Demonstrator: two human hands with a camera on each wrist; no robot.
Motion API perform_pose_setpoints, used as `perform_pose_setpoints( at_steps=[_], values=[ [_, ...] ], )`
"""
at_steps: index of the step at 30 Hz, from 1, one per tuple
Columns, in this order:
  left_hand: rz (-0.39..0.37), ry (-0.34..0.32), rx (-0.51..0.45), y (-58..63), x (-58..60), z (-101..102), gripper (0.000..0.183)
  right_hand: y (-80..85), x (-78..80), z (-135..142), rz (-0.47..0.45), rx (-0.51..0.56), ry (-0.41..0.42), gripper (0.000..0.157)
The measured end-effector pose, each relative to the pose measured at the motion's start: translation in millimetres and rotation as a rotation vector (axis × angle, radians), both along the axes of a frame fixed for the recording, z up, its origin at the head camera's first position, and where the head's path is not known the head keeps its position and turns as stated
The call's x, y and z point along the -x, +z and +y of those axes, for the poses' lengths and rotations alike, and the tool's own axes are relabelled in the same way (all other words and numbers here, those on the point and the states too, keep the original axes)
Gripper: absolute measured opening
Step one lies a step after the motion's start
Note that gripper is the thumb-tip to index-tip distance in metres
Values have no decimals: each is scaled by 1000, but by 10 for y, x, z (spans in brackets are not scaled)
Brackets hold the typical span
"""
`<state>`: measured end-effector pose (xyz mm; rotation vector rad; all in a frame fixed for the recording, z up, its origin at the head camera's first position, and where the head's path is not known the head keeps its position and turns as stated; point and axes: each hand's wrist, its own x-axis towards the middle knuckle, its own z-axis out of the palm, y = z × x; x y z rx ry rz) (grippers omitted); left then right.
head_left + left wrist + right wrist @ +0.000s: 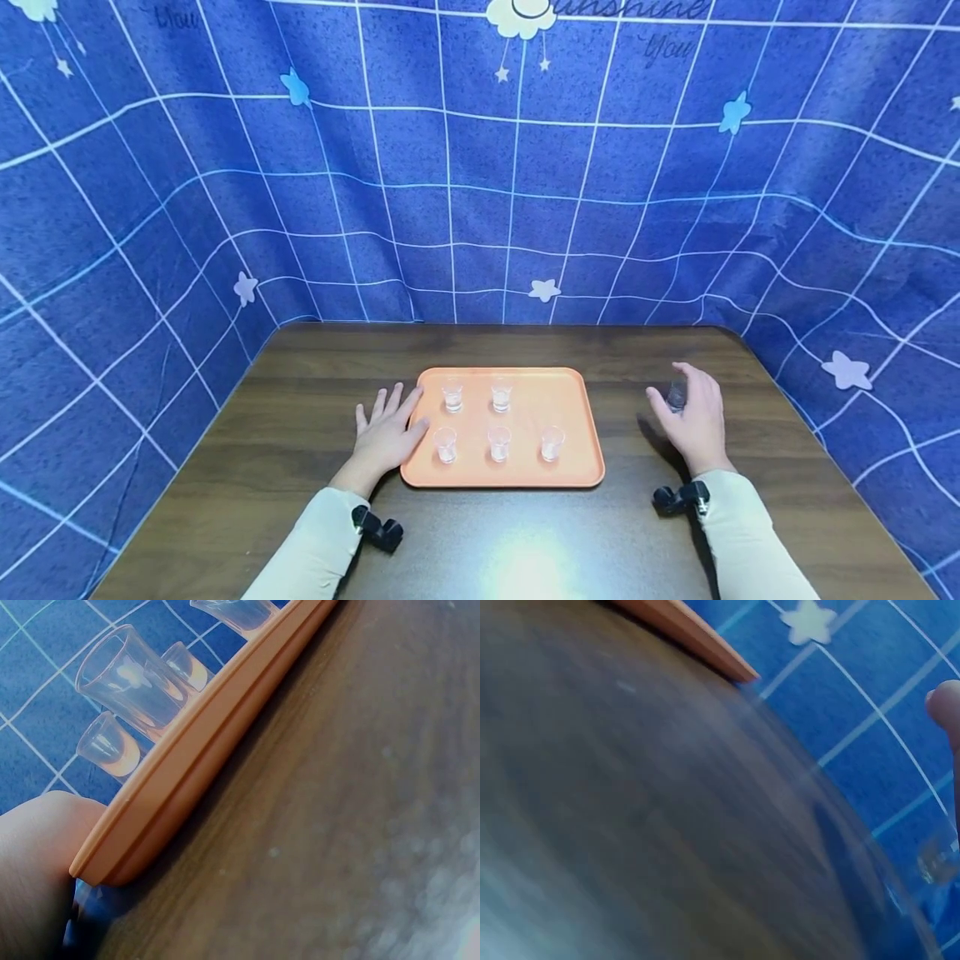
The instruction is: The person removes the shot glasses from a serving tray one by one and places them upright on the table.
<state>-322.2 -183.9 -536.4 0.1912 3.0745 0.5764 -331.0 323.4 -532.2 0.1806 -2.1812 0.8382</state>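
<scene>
The left hand (386, 437) lies against the left edge of the tray (551, 400), fingers straight and spread. The right hand (696, 421), well apart from it, has thumb and fingers parted about a lone glass (677, 398) to the tray's right; contact cannot be told. Five glasses (498, 446) stand on the tray, two far, three near. Below is the table (300, 400); behind, a blue curtain (480, 200).
</scene>
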Motion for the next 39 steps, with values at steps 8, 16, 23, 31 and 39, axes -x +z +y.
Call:
perform_pose_setpoints(
  at_steps=[8, 16, 23, 31, 39],
  values=[
    [1, -1, 1, -15, 25, -17, 66, 12, 21, -281, 92, -48, 119, 49],
    [-1, 1, 6, -48, 45, -36, 66, -1, 15, -519, 73, -75, 210, 47],
    [-5, -1, 5, -32, 33, -34, 66, -19, -7, -693, 37, -96, 290, 46],
    [-9, 0, 4, -23, 38, -17, 66, -5, -64, -845, 25, -124, 359, 48],
    [-5, 3, 11, -48, 49, -19, 66, -10, -106, -954, -1, -138, 413, 45]
  ],
)
